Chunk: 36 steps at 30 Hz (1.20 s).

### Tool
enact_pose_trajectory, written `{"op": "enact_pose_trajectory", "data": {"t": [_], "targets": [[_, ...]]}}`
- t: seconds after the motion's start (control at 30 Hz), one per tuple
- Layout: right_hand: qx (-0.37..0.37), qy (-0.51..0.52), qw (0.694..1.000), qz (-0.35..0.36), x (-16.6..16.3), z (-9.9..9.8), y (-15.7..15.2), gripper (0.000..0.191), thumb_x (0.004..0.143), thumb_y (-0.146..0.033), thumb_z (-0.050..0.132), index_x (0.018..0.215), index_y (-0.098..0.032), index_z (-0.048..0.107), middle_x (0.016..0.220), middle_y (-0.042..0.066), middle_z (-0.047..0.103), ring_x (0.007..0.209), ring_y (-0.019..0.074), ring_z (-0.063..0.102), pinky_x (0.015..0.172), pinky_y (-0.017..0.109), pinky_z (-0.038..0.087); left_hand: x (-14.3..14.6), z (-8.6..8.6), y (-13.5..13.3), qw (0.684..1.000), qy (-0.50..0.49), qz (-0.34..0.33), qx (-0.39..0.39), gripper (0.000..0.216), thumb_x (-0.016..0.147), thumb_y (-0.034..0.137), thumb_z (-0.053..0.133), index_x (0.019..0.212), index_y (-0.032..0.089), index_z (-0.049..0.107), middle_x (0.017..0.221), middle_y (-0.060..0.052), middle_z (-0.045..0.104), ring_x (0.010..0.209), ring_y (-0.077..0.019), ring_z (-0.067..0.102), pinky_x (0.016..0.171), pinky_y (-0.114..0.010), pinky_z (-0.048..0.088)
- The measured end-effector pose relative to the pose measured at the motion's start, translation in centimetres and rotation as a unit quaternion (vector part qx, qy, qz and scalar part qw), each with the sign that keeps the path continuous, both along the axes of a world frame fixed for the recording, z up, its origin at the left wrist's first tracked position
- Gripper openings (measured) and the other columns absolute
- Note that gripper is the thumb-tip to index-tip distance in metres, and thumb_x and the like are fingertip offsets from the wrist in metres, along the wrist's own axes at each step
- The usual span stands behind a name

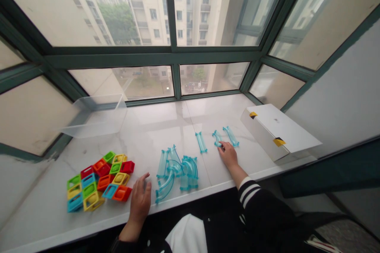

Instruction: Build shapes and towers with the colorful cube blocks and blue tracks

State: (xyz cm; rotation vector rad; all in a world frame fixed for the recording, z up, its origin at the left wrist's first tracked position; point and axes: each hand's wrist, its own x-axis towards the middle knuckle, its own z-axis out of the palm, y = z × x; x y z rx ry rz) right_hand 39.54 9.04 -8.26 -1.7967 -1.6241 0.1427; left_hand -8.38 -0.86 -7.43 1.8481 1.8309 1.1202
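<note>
My left hand point(140, 201) lies flat near the front edge of the white marble sill, fingers spread, between a cluster of colourful square frame blocks point(99, 180) and a pile of clear blue track pieces point(177, 170). It holds nothing. My right hand point(228, 153) reaches forward, its fingertips touching a short blue track piece point(217, 138). Two more straight blue pieces lie apart, one point(201, 142) to its left and one point(230, 136) to its right. The right hand's fingers look curled down on the piece.
A clear plastic bin point(95, 116) stands at the back left of the sill point(154, 126). A white cardboard box with yellow tape point(277, 132) sits at the right. Large windows point(166, 16) rise behind. A grey wall flanks the right side.
</note>
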Motion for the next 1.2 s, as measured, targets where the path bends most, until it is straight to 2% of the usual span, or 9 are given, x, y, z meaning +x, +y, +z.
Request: {"op": "enact_pose_trajectory", "data": {"t": [0.3, 1.0, 1.2], "targets": [[0.009, 0.010, 1.000, -0.007, 0.09, -0.26, 0.09, 0.024, 0.094, -0.029, 0.055, 0.104, -0.020, 0.075, 0.104, 0.010, 0.071, 0.094, 0.0250, 0.066, 0.090, 0.038, 0.053, 0.13, 0.18, -0.07, 1.000, -0.010, 0.005, -0.005, 0.044, 0.104, 0.051, 0.042, 0.133, 0.023, 0.060, 0.133, -0.011, 0.068, 0.129, -0.0304, 0.062, 0.112, -0.053, 0.051], [0.002, 0.019, 1.000, -0.009, 0.20, -0.27, -0.06, 0.027, 0.092, -0.031, 0.054, 0.104, -0.022, 0.077, 0.102, 0.009, 0.069, 0.090, 0.0246, 0.065, 0.088, 0.039, 0.053, 0.46, 0.19, -0.23, 1.000, -0.009, -0.001, 0.005, 0.041, 0.104, 0.047, 0.043, 0.132, 0.022, 0.060, 0.130, -0.012, 0.069, 0.126, -0.0302, 0.064, 0.112, -0.054, 0.050], [0.046, 0.046, 0.998, -0.021, 0.15, 0.03, -0.49, 0.032, 0.092, -0.039, 0.058, 0.110, -0.022, 0.078, 0.105, 0.009, 0.061, 0.077, 0.0209, 0.060, 0.084, 0.040, 0.056, 0.79, 0.75, -0.29, 1.000, 0.017, -0.008, 0.014, 0.039, 0.104, 0.045, 0.045, 0.131, 0.023, 0.062, 0.128, -0.012, 0.071, 0.124, -0.0299, 0.065, 0.108, -0.053, 0.053]]}}
